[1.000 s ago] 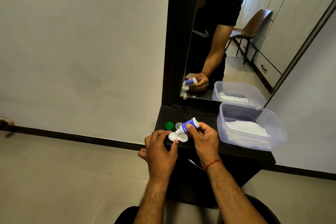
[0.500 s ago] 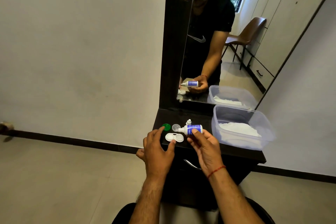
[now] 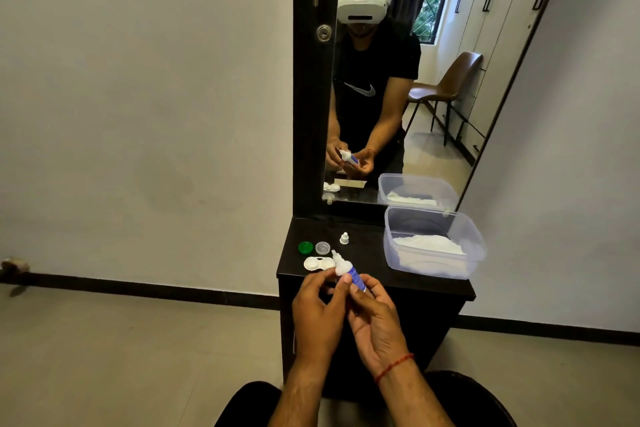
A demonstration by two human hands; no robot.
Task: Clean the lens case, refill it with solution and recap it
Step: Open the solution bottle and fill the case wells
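Observation:
A white two-well lens case (image 3: 319,263) lies open on the black dresser top (image 3: 367,253), near its front left. Behind it sit a green cap (image 3: 305,247) and a clear cap (image 3: 322,248). The small white bottle cap (image 3: 344,238) stands further back. My right hand (image 3: 375,319) holds the blue-labelled solution bottle (image 3: 348,272) just in front of the case, nozzle up and tilted left. My left hand (image 3: 317,310) pinches the bottle's white shoulder with fingertip and thumb.
A clear plastic tub (image 3: 433,241) holding white tissue stands at the right of the dresser top. A tall mirror (image 3: 398,80) in a black frame rises behind. The dresser front edge is under my hands; floor lies to the left.
The bottle has come off the case and back toward me, nozzle now pointing up. My left hand left the case and took hold of the bottle. The camera tilted upward.

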